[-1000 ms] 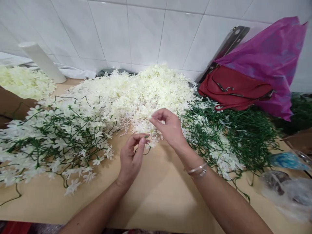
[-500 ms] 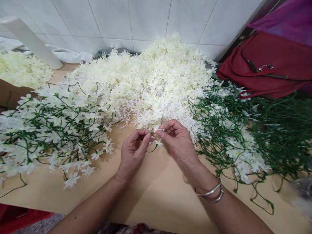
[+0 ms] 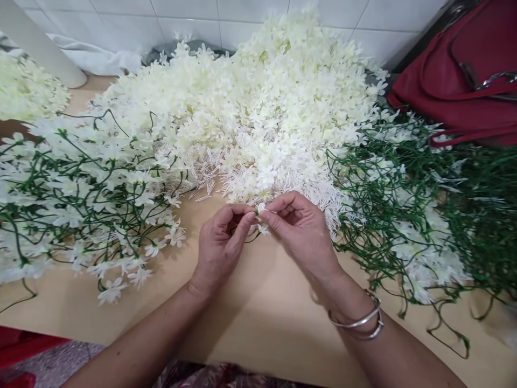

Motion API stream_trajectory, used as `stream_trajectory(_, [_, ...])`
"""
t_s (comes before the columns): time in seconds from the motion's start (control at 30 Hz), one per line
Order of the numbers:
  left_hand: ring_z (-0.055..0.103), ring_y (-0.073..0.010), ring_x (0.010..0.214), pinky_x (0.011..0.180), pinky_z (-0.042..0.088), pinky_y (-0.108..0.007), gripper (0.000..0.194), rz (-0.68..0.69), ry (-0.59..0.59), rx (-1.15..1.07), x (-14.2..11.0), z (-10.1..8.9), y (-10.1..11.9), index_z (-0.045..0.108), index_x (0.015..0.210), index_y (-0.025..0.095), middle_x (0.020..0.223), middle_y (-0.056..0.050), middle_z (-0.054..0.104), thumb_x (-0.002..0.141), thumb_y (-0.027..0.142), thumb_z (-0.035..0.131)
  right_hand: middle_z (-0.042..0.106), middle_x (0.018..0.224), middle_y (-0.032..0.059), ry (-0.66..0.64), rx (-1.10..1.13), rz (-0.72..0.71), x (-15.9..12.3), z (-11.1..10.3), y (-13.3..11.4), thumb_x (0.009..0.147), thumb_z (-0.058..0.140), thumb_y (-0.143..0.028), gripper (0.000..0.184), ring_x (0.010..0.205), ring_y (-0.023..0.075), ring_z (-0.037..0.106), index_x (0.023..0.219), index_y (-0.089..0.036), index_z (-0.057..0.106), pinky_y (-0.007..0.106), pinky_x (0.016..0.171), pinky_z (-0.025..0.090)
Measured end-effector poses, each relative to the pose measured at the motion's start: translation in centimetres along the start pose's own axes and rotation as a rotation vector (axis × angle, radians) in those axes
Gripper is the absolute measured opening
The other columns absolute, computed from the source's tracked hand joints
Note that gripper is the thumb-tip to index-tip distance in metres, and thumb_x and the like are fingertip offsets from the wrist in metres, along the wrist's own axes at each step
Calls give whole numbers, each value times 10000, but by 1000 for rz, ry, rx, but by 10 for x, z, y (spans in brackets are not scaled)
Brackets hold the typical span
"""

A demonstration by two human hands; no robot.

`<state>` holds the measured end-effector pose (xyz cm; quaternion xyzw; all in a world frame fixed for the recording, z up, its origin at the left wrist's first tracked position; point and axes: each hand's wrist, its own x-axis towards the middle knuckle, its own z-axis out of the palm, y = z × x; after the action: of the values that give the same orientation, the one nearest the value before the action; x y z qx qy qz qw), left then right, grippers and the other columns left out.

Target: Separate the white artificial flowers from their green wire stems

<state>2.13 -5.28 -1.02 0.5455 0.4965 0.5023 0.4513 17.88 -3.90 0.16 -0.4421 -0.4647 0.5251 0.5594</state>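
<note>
My left hand (image 3: 224, 242) pinches a thin green artificial stem (image 3: 253, 237) between thumb and forefinger; part of the stem curls below the fingertips. Directly against it, my right hand (image 3: 302, 231) pinches a small white artificial flower (image 3: 262, 208) at the stem's tip. Another white blossom (image 3: 263, 229) hangs just under the joined fingertips. Behind the hands rises a large heap of loose cream-white flowers (image 3: 258, 102) with pale stalks showing at its front. The exact join between flower and stem is hidden by my fingers.
White flowers on green stems (image 3: 81, 199) lie piled at the left. Bare green stems (image 3: 375, 215) tangle with white blossoms at the right. A red handbag (image 3: 464, 59) sits behind them, near the tiled wall (image 3: 189, 32). A white roll (image 3: 44, 43) stands at the back left.
My right hand has come down and left from the heap's front to meet my left fingertips at the stem. The view has tilted downward and closer.
</note>
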Motion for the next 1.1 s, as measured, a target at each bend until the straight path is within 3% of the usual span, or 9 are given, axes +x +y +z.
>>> stream_trajectory(0.3, [724, -170, 798, 751, 563, -257, 179, -21, -29, -43, 2, 1, 2, 720, 946, 189, 853, -38, 774, 978, 364, 698, 695, 734, -44, -31, 123, 47, 3, -2, 9, 770, 916, -351, 242, 670, 137, 686, 805, -258, 695, 276, 671, 604])
stream_trajectory(0.73, [710, -171, 763, 718, 542, -259, 198, 18, 46, -3, 3, 5, 2, 726, 896, 187, 804, -26, 771, 951, 376, 703, 697, 748, -33, -19, 127, 21, 3, 6, 17, 772, 890, -347, 231, 707, 155, 693, 832, -253, 688, 316, 733, 619])
stream_trajectory(0.9, [710, -170, 798, 748, 540, -261, 269, 14, 64, -122, 4, 4, 4, 701, 896, 180, 842, -43, 769, 944, 444, 709, 722, 915, -15, -7, 74, -81, 0, 0, 11, 767, 896, -316, 362, 874, 163, 696, 1071, -282, 704, 330, 879, 608])
stream_trajectory(1.1, [730, -182, 819, 777, 546, -280, 262, -6, 65, -150, 6, 3, 1, 690, 933, 176, 869, -62, 789, 957, 437, 702, 702, 1089, 52, 76, -221, -299, 2, -8, 1, 957, 723, -301, 115, 1008, 199, 681, 1066, -265, 731, 384, 966, 562])
